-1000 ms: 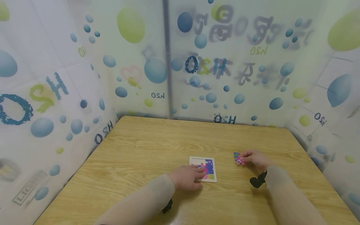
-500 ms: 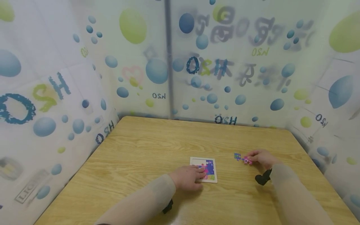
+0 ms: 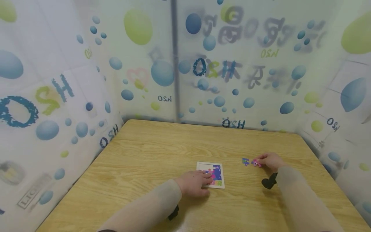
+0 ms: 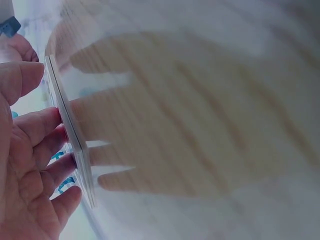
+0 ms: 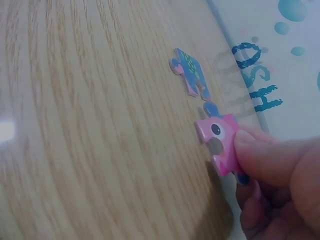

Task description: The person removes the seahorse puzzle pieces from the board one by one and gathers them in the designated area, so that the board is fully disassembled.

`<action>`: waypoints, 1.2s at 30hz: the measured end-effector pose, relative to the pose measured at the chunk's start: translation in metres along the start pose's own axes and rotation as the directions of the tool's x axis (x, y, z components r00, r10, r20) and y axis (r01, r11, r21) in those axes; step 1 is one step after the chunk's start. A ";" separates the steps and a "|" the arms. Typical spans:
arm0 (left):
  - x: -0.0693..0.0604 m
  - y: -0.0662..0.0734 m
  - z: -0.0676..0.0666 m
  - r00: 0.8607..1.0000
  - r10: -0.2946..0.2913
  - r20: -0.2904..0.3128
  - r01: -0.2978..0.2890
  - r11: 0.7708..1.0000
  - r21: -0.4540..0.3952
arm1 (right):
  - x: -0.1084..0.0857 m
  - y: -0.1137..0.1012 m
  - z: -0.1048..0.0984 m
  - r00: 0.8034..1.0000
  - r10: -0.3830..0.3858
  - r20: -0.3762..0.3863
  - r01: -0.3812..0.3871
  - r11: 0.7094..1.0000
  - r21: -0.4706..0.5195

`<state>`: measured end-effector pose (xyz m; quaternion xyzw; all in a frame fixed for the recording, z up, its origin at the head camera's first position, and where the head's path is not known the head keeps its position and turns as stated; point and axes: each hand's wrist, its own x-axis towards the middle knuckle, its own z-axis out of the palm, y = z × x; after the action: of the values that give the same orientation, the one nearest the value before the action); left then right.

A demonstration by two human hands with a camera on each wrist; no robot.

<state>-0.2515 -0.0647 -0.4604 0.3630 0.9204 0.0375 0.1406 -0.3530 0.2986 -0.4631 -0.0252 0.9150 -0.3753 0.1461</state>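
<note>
My left hand rests on a small white-framed jigsaw puzzle, its fingertips spread over the pink and blue picture. The left wrist view shows the puzzle frame edge-on, with fairly straight fingers against its face and the thumb apart from it. Right of the puzzle, my right hand pinches a pink puzzle piece with a printed eye between thumb and fingers; one edge appears lifted off the table. Close to it lies a blue puzzle piece with green and pink bits, apart from the pink one.
The wooden table extends on all sides of the puzzle. Whitish walls printed with bubbles and letters stand behind it and at both sides. A dark strap is on the right wrist.
My right hand has moved to the right with the pink puzzle piece, away from the blue piece, which now shows whole. My left hand stays on the puzzle.
</note>
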 end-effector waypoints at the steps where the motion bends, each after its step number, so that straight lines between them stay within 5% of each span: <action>1: 0.000 0.000 0.000 1.000 0.000 0.000 0.000 1.000 0.004 | -0.001 -0.002 0.000 1.000 0.005 -0.008 -0.005 1.000 -0.007; 23: 0.005 -0.002 0.003 1.000 0.006 -0.005 -0.005 1.000 0.021 | 0.002 0.010 0.001 0.997 0.047 -0.069 -0.048 0.999 -0.020; 36: 0.004 -0.003 0.003 1.000 0.002 0.004 -0.002 1.000 0.020 | 0.000 0.013 0.005 0.995 -0.015 -0.103 0.007 0.997 -0.072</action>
<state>-0.2553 -0.0641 -0.4649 0.3654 0.9201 0.0280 0.1386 -0.3513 0.3047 -0.4754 -0.0160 0.9340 -0.3440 0.0955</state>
